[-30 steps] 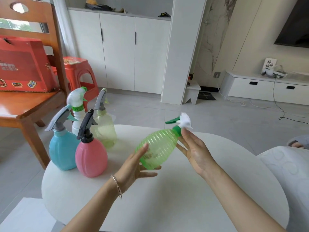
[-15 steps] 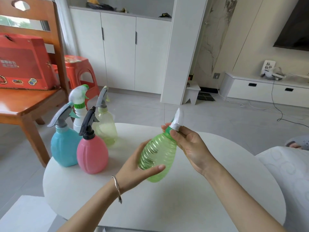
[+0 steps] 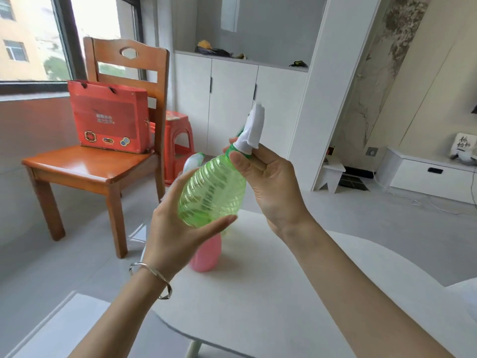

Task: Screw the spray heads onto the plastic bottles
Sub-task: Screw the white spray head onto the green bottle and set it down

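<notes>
As you are looking down through the head camera, you are holding the green bottle [image 3: 211, 192] up in the air above the white surface [image 3: 296, 293], tilting it so that its neck is pointing up and to the right. Your left hand [image 3: 173, 228] is cupping the lower body of the bottle, with the thumb lying across the front near the base and the fingers wrapping round the far side, so that grip is holding the bottle. Your right hand [image 3: 276, 192] is pinching the green collar at the foot of the spray head [image 3: 254, 130], thumb on the near side and fingertips on the far side; that grip is narrow and is clamping the collar. The white spray head is sitting on the neck, in line with the bottle. A bracelet [image 3: 154, 277] is hanging on your left wrist. Below your left hand a pink bottle [image 3: 206, 257] is standing on the surface, mostly hidden behind your hand, and a blurred white-and-green shape [image 3: 194, 160] just above your left fingers is probably the top of another sprayer. Beyond the surface a wooden chair [image 3: 87, 169] is carrying a red gift bag [image 3: 108, 117], with a red stool [image 3: 180, 135] standing behind it.
</notes>
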A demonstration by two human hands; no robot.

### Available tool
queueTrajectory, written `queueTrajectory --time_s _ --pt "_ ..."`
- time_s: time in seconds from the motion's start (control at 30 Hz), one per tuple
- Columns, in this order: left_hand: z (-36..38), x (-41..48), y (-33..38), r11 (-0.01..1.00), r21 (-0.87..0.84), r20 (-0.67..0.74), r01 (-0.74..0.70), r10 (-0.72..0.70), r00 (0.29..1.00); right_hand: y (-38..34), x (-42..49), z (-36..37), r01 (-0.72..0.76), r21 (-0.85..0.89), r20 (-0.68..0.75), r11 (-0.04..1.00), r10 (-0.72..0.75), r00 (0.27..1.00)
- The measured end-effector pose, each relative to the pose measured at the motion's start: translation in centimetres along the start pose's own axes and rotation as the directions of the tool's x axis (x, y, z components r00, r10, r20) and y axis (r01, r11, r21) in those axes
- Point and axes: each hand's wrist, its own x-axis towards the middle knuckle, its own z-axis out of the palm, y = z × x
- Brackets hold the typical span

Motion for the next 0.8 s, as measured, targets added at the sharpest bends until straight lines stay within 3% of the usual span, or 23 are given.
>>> queueTrajectory --time_s 0.37,0.57,0.8 --pt "-8.0 -0.4 -4.6 0.982 -0.160 -0.018 0.100 -0.104 0.994 5.3 -0.9 7.0 -0.214 -0.153 0.226 0.965 0.245 0.943" --pt "-8.9 -2.4 -6.9 0.964 -0.191 0.036 0.187 -0.183 0.982 8.4 -3.0 7.9 -0.240 -0.294 0.178 0.925 0.300 0.937" --pt "-10.8 -3.3 -10.0 0.961 -0.024 0.276 0.274 -0.257 0.926 12.1 -6.8 7.2 -0.214 -0.309 0.050 0.927 0.240 0.969"
